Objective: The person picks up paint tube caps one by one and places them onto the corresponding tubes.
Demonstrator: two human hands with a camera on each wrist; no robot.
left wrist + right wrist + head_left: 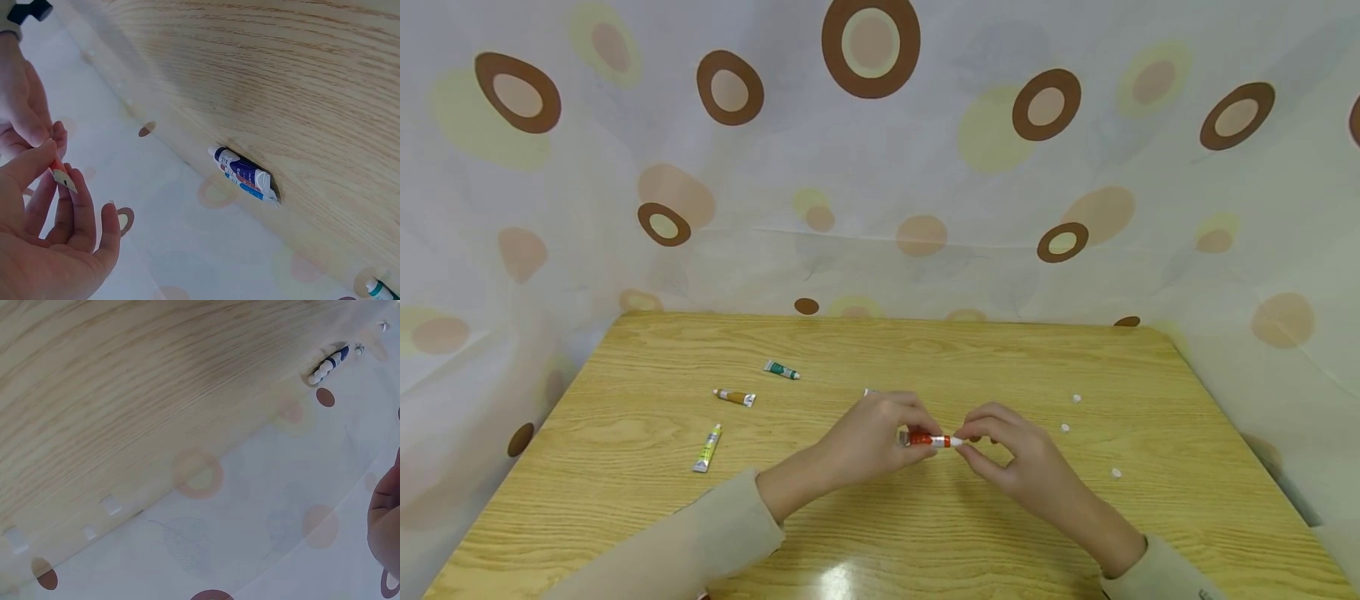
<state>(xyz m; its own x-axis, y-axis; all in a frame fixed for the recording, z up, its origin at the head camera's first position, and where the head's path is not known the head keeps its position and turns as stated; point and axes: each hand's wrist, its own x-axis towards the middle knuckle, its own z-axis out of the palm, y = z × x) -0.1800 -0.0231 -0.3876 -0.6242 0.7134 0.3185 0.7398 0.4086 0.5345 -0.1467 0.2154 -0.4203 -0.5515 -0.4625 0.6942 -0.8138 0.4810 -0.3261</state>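
Over the middle of the table, my left hand [872, 433] holds a small red paint tube [925, 439] between thumb and fingers, its white end pointing right. At that end, the thumb and fingertips of my right hand [1030, 462] pinch the white cap [957, 442]. In the left wrist view the red tube [62, 177] shows between both hands, its crimped end outward. A blue and white paint tube [242, 174] lies on the table there. Mostly beyond the frame edge, the right hand [385, 528] shows only in part in the right wrist view.
On the wooden table [880, 533], green [782, 370], ochre [734, 397] and yellow [707, 448] paint tubes lie left of the hands. Three small white caps [1064, 427] lie to the right. A patterned curtain [880, 167] stands around the table's back and sides.
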